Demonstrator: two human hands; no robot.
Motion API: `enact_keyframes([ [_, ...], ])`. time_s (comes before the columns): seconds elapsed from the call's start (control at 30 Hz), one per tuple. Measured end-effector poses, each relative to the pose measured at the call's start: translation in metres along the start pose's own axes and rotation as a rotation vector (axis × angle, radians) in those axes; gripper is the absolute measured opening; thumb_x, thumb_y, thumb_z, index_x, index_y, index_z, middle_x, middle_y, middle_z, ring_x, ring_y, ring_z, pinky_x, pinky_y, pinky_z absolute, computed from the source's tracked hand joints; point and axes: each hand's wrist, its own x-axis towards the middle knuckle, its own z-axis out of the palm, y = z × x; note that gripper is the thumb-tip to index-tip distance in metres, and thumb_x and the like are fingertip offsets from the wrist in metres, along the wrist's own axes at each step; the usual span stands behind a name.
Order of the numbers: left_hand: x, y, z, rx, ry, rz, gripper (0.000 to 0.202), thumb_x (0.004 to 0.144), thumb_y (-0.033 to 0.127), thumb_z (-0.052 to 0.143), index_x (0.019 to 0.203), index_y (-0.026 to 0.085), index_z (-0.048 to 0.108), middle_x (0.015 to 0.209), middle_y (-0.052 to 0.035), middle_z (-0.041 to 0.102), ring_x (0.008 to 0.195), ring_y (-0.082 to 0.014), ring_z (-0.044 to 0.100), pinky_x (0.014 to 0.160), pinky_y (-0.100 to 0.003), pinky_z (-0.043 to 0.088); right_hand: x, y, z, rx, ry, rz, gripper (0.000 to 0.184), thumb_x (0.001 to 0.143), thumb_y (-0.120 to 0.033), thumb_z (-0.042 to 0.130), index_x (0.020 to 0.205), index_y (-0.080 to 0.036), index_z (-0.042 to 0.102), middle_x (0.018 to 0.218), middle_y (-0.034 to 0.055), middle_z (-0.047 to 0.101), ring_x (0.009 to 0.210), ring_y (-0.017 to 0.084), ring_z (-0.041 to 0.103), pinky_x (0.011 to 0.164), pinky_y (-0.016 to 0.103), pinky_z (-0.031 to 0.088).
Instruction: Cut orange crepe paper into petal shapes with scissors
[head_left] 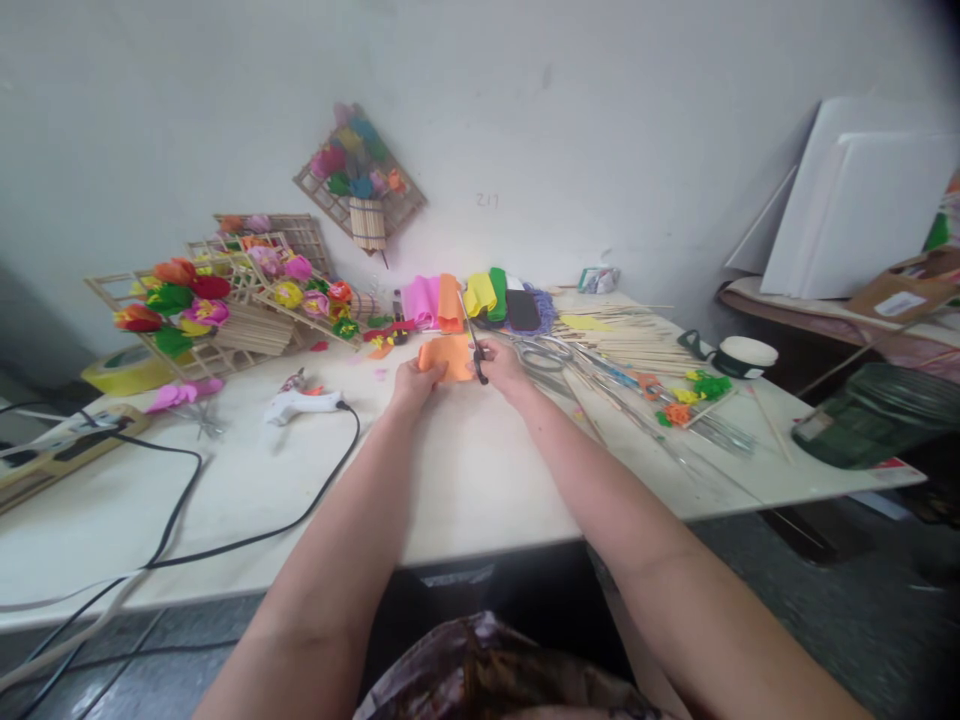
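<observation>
A folded piece of orange crepe paper [448, 352] is held just above the white table in front of me. My left hand [417, 384] grips its left edge, thumb on top. My right hand [501, 366] is closed round the black handles of a pair of scissors [479, 364], whose blades point up and away at the paper's right side. Whether the blades are cutting into the paper I cannot tell. Behind the paper stand rolls of crepe paper: pink [421, 301], orange [450, 303], yellow [480, 294] and green [498, 290].
To the left lie a white glue gun [300, 404] with its black cord [349, 455], yellow tape [127, 372] and bamboo frames with paper flowers [176, 300]. Bamboo sticks [637, 340] and wire stems cover the right. A green jar [862, 420] stands near the right edge.
</observation>
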Motion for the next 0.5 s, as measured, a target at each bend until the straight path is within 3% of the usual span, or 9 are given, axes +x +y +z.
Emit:
enact_keyframes([
  [0.13,0.002,-0.001,-0.002,-0.12,0.068,0.049,0.025,0.057,0.031,0.074,0.062,0.016,0.054,0.044,0.004,0.048,0.039,-0.0064,0.038,0.04,-0.019,0.025,-0.009,-0.008,0.002,0.037,-0.042,0.064,0.035,0.063,-0.019,0.069,0.095,-0.016,0.059,0.058,-0.0047,0.057,0.05,0.008,0.055,0.048,0.019,0.044],
  [0.37,0.003,0.002,-0.006,-0.259,0.13,0.024,0.029,0.058,0.033,0.074,0.066,0.016,0.051,0.048,0.0046,0.048,0.04,-0.0058,0.039,0.039,-0.019,0.024,-0.016,-0.01,-0.002,-0.043,-0.18,0.108,0.028,0.076,-0.04,0.063,0.089,-0.015,0.062,0.056,-0.0019,0.059,0.039,0.004,0.045,0.032,0.014,0.024],
  [0.5,0.004,0.003,-0.009,-0.362,0.172,-0.018,0.029,0.057,0.03,0.073,0.07,0.016,0.051,0.049,0.0054,0.047,0.04,-0.0051,0.039,0.038,-0.019,0.021,-0.017,-0.007,-0.004,-0.063,-0.224,0.103,0.03,0.076,-0.045,0.061,0.084,-0.016,0.061,0.058,-0.0015,0.06,0.039,0.004,0.047,0.03,0.015,0.021],
])
